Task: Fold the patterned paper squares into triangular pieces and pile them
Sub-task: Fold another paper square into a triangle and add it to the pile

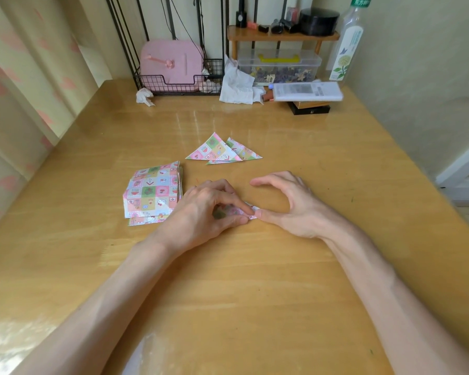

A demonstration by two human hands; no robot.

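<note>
A stack of patterned paper squares (pixel 152 194) lies on the wooden table (pixel 255 280), left of my hands. Two folded patterned triangles (pixel 222 152) overlap farther back at the middle. My left hand (pixel 201 212) covers a paper piece (pixel 237 211) flat on the table, its fingers curled over it and pinching it. Only a small strip and the right corner of that piece show. My right hand (pixel 287 204) presses its thumb tip on that corner, with the other fingers arched above the table and holding nothing.
At the back stand a black wire basket with a pink box (pixel 171 66), crumpled white tissues (pixel 238 82), a clear storage box (pixel 279 63) under a small wooden shelf, a white packet (pixel 306 90) and a tall bottle (pixel 347 41). A curtain hangs left.
</note>
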